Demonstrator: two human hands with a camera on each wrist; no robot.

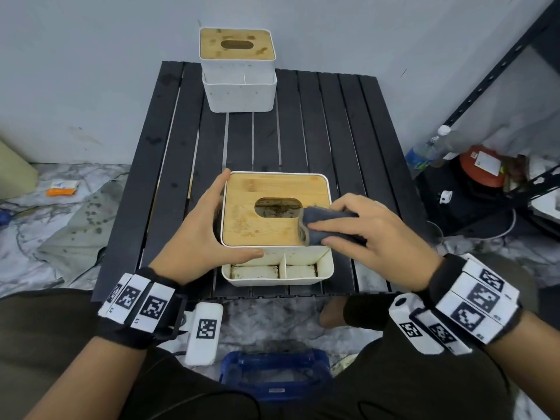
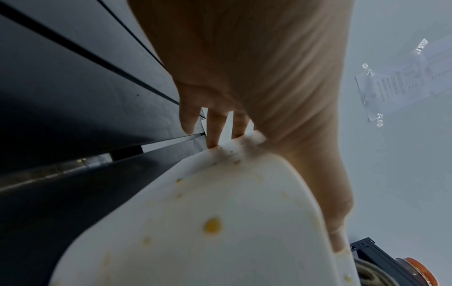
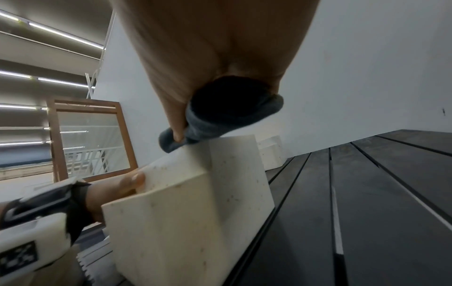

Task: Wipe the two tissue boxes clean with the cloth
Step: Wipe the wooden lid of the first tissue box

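A white tissue box with a stained wooden lid (image 1: 260, 219) stands at the near edge of the black slatted table (image 1: 357, 140). My left hand (image 1: 203, 225) grips its left side, thumb along the front face and fingers on the far corner. My right hand (image 1: 360, 225) holds a folded grey cloth (image 1: 321, 225) pressed on the lid's right part, beside the oval slot. The second tissue box (image 1: 239, 71), its lid spotted with stains, stands at the table's far edge. In the left wrist view the fingers (image 2: 215, 125) lie against the spotted white wall (image 2: 195, 232). The right wrist view shows the cloth (image 3: 220, 120) on the box top (image 3: 190, 193).
A black metal shelf (image 1: 497, 71) stands to the right, with a plastic bottle (image 1: 430, 147) and an orange-lidded container (image 1: 481, 168) at its foot. A blue crate (image 1: 272, 374) lies on the floor between my knees. An orange packet (image 1: 62, 189) lies on the floor at left.
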